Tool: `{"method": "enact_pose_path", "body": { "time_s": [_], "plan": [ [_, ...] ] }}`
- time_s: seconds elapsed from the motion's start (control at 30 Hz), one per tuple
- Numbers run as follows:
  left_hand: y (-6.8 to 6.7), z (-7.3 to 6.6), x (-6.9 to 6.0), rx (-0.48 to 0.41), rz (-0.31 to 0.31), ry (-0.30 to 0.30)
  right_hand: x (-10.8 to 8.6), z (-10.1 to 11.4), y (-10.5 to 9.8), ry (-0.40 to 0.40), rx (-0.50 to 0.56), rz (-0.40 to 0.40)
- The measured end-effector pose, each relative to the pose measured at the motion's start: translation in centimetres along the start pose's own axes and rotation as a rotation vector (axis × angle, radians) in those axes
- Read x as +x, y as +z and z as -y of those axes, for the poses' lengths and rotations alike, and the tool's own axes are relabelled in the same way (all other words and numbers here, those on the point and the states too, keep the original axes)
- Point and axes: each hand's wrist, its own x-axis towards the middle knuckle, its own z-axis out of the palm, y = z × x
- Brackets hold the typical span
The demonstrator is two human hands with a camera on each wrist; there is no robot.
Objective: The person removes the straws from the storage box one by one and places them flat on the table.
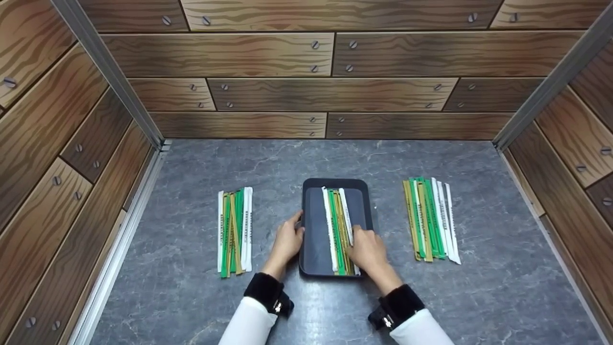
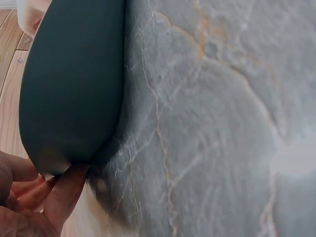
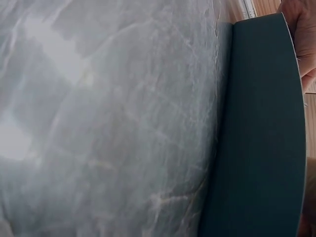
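Observation:
A dark rectangular tray (image 1: 313, 230) lies on the table in the middle of the head view. Inside it, a bundle of long wrapped straws (image 1: 337, 215) in white, green and gold lies a little slanted, right of centre. My left hand (image 1: 287, 239) grips the tray's left side; the left wrist view shows thumb and fingers (image 2: 64, 195) at the tray wall (image 2: 74, 84). Over the tray's right part, my right hand (image 1: 368, 247) holds the bundle's right side with curled fingers, its fingertips partly hidden. The tray wall (image 3: 261, 123) hides most of that hand in the right wrist view.
Left of the tray lies a second group of wrapped straws (image 1: 234, 230). A third group (image 1: 428, 220) is fanned out on the right. The grey marbled table (image 1: 191, 306) is enclosed at the back and sides by wood-patterned walls (image 1: 268, 96).

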Motion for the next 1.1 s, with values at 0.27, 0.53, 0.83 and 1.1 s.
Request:
{"method": "enact_pose_path", "body": {
  "time_s": [0.27, 0.53, 0.83, 1.1],
  "plan": [
    [0.0, 0.0, 0.0, -0.004, 0.021, -0.034, -0.2, -0.4, -1.8, 0.015, 0.197, -0.015],
    [-0.1, 0.1, 0.1, -0.005, 0.027, -0.027, -0.3, -3.0, -4.0, 0.011, 0.345, -0.116],
    [-0.1, 0.1, 0.0, 0.002, 0.013, -0.003, -1.0, -8.4, -6.2, 0.164, 0.235, -0.204],
    [0.0, 0.2, 0.1, 0.002, 0.017, -0.006, -1.4, -13.1, -8.0, 0.339, 0.128, -0.161]
  ]
}}
